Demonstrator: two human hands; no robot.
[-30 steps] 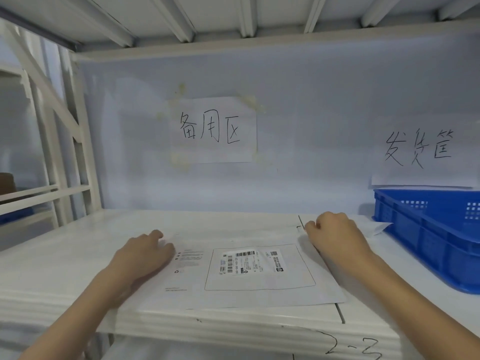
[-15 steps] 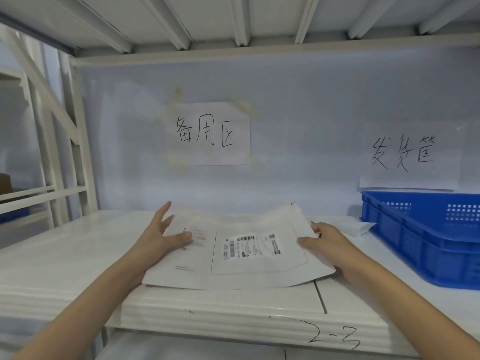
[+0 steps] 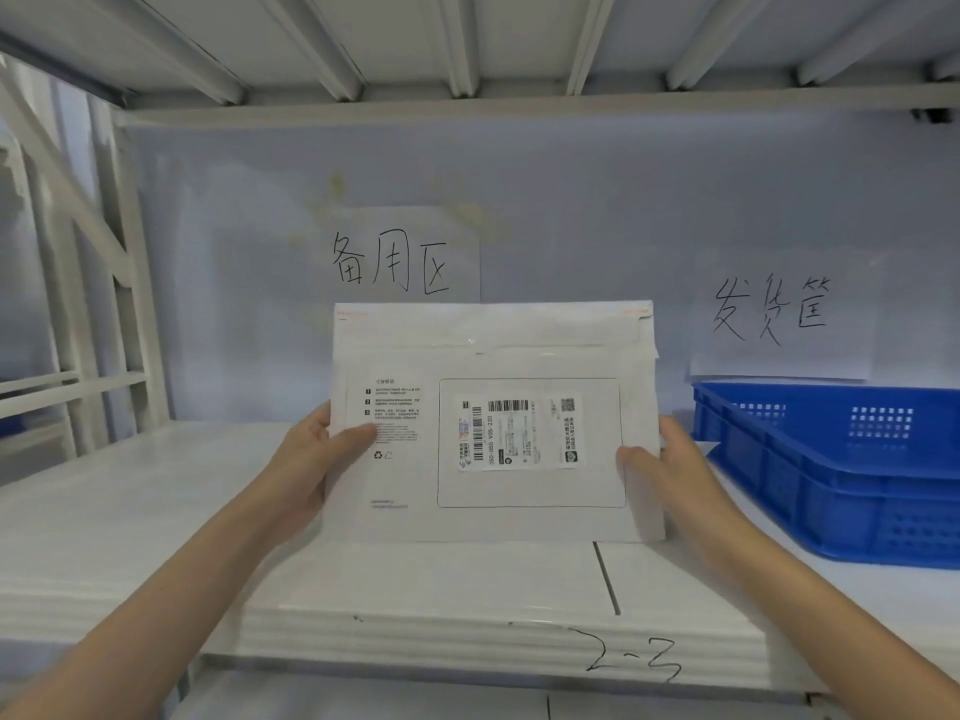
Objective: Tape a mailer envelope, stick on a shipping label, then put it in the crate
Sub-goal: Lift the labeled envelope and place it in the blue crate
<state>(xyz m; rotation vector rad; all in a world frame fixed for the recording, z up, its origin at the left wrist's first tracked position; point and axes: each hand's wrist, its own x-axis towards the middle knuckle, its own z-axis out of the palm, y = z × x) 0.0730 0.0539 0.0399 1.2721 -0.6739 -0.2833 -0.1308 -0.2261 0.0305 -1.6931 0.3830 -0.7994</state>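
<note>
head view shows the mailer envelope held upright above the shelf, the left hand and right hand each pinching a side edge, thumbs in front, other fingers hidden behind. its shipping label is on, and clear tape runs across the flap. the blue crate sits well to the right. grips are shallow, so a swing across could let the flat mailer slip, or its corner could catch the crate's near rim.

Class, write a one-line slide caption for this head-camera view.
Both hands, left and right, hold the labelled mailer envelope upright beside the blue crate.
</note>
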